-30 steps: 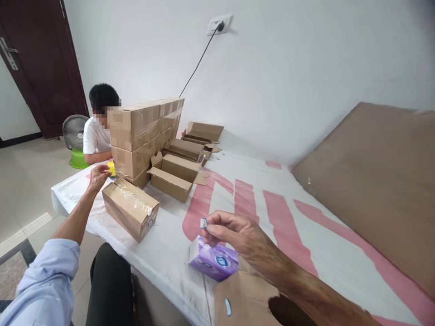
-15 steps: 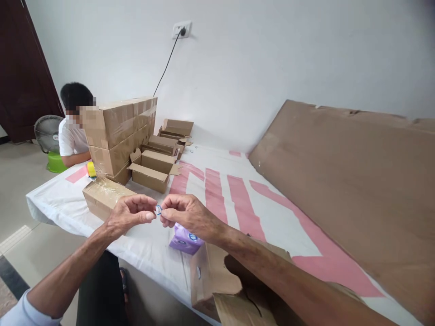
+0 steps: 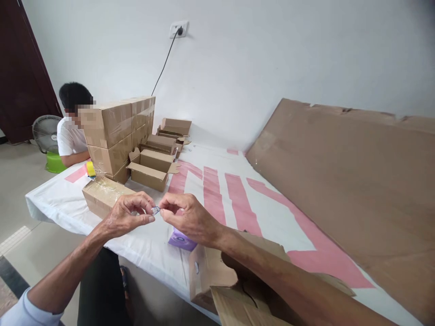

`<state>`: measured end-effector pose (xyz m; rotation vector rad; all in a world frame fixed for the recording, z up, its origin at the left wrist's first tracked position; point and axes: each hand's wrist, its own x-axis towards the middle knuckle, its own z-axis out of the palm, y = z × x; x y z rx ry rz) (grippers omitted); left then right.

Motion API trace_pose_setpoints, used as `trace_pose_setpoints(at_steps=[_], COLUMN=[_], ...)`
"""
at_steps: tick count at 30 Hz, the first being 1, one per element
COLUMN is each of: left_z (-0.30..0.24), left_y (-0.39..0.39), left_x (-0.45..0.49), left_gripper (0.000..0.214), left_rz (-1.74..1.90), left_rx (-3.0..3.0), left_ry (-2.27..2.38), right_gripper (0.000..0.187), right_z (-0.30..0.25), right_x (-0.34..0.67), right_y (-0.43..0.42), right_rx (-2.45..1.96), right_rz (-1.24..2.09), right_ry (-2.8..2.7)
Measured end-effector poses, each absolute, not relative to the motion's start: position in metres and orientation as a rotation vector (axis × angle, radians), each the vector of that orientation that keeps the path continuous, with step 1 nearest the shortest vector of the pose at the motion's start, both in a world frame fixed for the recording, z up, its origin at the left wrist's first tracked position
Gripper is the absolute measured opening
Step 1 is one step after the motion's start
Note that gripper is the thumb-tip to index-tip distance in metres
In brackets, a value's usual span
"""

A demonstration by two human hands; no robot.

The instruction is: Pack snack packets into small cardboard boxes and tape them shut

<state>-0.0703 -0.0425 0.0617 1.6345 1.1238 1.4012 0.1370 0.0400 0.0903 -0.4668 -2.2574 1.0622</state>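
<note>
My left hand (image 3: pixel 127 215) and my right hand (image 3: pixel 185 218) meet above the table edge, both pinching a tiny blue-and-white sticker (image 3: pixel 155 210) between fingertips. Just below my right hand lies a purple packet (image 3: pixel 180 239) on the white-and-pink cloth. A taped cardboard box (image 3: pixel 102 194) lies behind my left hand. Under my right forearm stands an open cardboard carton (image 3: pixel 217 283) with raised flaps.
A stack of sealed boxes (image 3: pixel 117 131) and several open small boxes (image 3: pixel 152 168) stand at the far left of the table (image 3: pixel 238 199). A yellow tape roll (image 3: pixel 90 169) lies beside them. Another person (image 3: pixel 71 131) sits behind the stack. A large brown cardboard sheet (image 3: pixel 346 181) covers the right side.
My left hand came back from the tape roll at the far box and joined my right hand on the sticker. The view turned to the right.
</note>
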Motion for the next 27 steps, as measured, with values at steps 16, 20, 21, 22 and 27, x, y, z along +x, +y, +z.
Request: trace_pose_setpoints(at_steps=[16, 20, 21, 22, 27], left_z=[0.047, 0.046, 0.047, 0.047, 0.052], left_y=[-0.049, -0.049, -0.049, -0.049, -0.05], left_x=[-0.053, -0.05, -0.05, -0.049, -0.049], left_gripper=[0.041, 0.038, 0.037, 0.036, 0.031], left_rz=[1.266, 1.292, 1.299, 1.31, 1.373], left_rx=[1.037, 1.02, 1.01, 0.995, 0.928], left_ry=[1.138, 1.122, 1.12, 1.122, 1.134], right_gripper=[0.029, 0.028, 0.027, 0.025, 0.016], right_z=[0.07, 0.068, 0.067, 0.066, 0.065], right_x=[0.143, 0.144, 0.144, 0.145, 0.145], right_y=[0.046, 0.047, 0.047, 0.048, 0.05], right_rx=[0.054, 0.031, 0.031, 0.032, -0.103], right_rz=[-0.542, -0.492, -0.477, -0.461, -0.059], right_ry=[-2.272, -2.322, -2.325, -2.322, -2.335])
